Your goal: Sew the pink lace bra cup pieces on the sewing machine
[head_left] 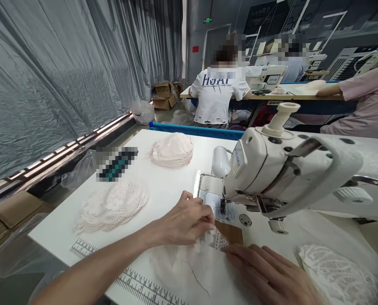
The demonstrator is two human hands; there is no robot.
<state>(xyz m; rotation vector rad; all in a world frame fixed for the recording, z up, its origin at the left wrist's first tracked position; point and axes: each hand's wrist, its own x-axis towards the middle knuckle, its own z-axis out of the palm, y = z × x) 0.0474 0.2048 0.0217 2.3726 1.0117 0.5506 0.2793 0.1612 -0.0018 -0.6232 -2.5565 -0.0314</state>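
A sheer white fabric piece with an eyelet lace edge (220, 241) lies at the front of the sewing machine (255, 169), with a dark loose thread across it. My left hand (189, 220) is closed on its upper edge, fingers curled, just left of the presser foot (223, 206). Lower right, my right hand (268, 271) has its fingers together and their tips gripping the lace edge; its thumb is hidden. Between the hands and the needle plate (230, 212), the cloth is apart from the presser foot. A brown patch (230, 233) shows beneath the lace.
Stacked lace-edged pieces (112, 205) lie left, a second pale stack (171, 150) behind them. White lace pieces (338, 271) sit at right. Ruler markings (138, 284) run along the white table's front (58, 228). Co-workers (219, 93) sit beyond; cardboard boxes (14, 216) stand left.
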